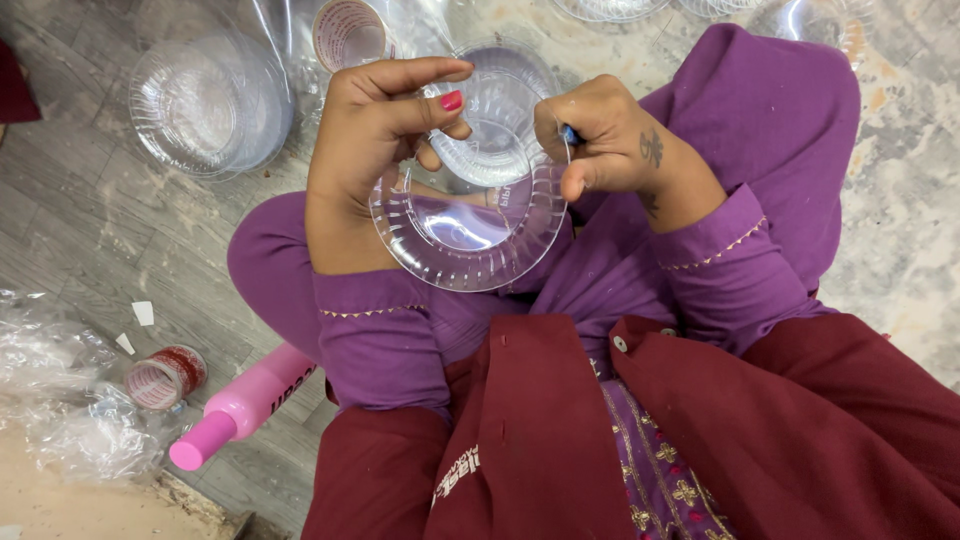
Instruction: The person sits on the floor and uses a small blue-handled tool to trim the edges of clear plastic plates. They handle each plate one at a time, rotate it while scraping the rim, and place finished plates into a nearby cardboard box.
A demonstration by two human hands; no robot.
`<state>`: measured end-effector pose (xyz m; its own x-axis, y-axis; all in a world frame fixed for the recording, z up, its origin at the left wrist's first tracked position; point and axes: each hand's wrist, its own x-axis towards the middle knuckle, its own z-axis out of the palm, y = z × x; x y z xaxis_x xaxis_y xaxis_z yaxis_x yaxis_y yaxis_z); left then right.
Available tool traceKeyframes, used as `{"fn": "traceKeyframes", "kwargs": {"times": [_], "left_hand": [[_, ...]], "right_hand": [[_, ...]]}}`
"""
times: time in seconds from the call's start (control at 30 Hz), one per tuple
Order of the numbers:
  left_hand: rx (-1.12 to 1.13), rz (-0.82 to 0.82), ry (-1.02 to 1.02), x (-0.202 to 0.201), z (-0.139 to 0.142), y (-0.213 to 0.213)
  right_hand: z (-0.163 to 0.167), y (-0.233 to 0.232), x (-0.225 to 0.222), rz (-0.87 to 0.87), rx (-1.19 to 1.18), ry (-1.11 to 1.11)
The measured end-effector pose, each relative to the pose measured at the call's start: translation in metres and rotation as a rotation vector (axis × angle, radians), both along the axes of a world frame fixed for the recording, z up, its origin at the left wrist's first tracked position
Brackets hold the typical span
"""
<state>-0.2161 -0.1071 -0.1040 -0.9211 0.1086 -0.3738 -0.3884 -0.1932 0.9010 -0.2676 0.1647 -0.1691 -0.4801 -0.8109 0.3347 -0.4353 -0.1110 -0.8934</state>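
Both my hands are on a clear round ribbed plastic plate (470, 225), held up over my lap in purple fabric. My left hand (375, 140) clamps the plate's left rim, thumb with red nail pressing across the top, fingers curled over the edge. My right hand (610, 140) is closed in a fist at the plate's right rim, pinching a small blue item (569, 133) between the fingers; too little of it shows to tell what it is. A second clear plastic bowl-shaped piece (500, 115) sits just behind the plate, between my hands; cannot tell if it touches the plate.

On the grey wood-look floor (80, 215): a stack of clear plastic bowls (205, 105) to the upper left, a roll of printed tape (348, 32) above my left hand, another printed tape roll (165, 377) lower left, just beside a pink plastic bottle with pink cap (245, 405) lying on its side, and crumpled clear plastic wrap (60, 395) at the left edge
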Motion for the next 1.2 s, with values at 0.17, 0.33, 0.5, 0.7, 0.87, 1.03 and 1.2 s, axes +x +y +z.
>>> {"fn": "traceKeyframes", "kwargs": {"times": [0.17,0.33,0.5,0.7,0.87,1.03,1.2], "left_hand": [[-0.022,0.016,-0.014,0.0,-0.001,-0.002],[-0.016,0.045,-0.016,0.002,-0.006,-0.005],[-0.014,0.076,-0.018,0.001,-0.004,-0.005],[0.019,0.14,0.047,0.001,-0.01,-0.008],[-0.021,0.208,0.079,0.0,-0.012,-0.004],[-0.065,0.216,0.09,0.001,-0.002,-0.002],[-0.123,0.28,0.081,0.0,-0.045,-0.016]], "right_hand": [[0.003,0.001,0.001,-0.012,0.014,0.056],[0.004,0.0,0.001,-0.034,0.022,0.136],[0.005,0.001,0.004,-0.069,0.021,0.139],[0.004,0.001,0.0,-0.135,0.018,0.172],[-0.002,0.002,-0.003,-0.222,0.103,0.211],[-0.012,0.007,-0.004,-0.211,0.111,0.208],[-0.008,0.007,-0.006,-0.219,0.137,0.194]]}}
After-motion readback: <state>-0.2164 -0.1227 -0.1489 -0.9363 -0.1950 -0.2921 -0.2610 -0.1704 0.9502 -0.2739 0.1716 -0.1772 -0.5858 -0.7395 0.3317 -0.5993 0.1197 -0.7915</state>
